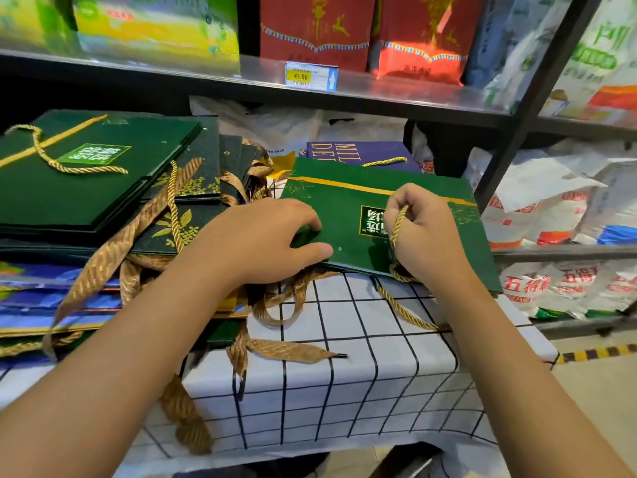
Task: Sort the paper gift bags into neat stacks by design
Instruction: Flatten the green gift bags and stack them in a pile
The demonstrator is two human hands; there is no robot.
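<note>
A flat green gift bag (348, 201) with a gold stripe lies at the middle right of the table. My left hand (262, 239) grips its near left edge, thumb on top. My right hand (420, 229) pinches the bag's gold rope handle (398, 222) above the bag's face. A stack of matching green bags (79, 181) lies at the left. Under that stack are dark bags with a gold leaf print (179, 225) and brown ribbon handles (113, 250). Blue bags (51, 298) sit lowest at the left. A purple bag (365, 151) lies behind the green one.
The table wears a white cloth with a black grid (344, 381). A metal shelf (241, 81) with a price tag (310, 75) hangs over the table's back. Red boxes (317, 29) stand on it. White sacks (558, 215) fill the rack at the right.
</note>
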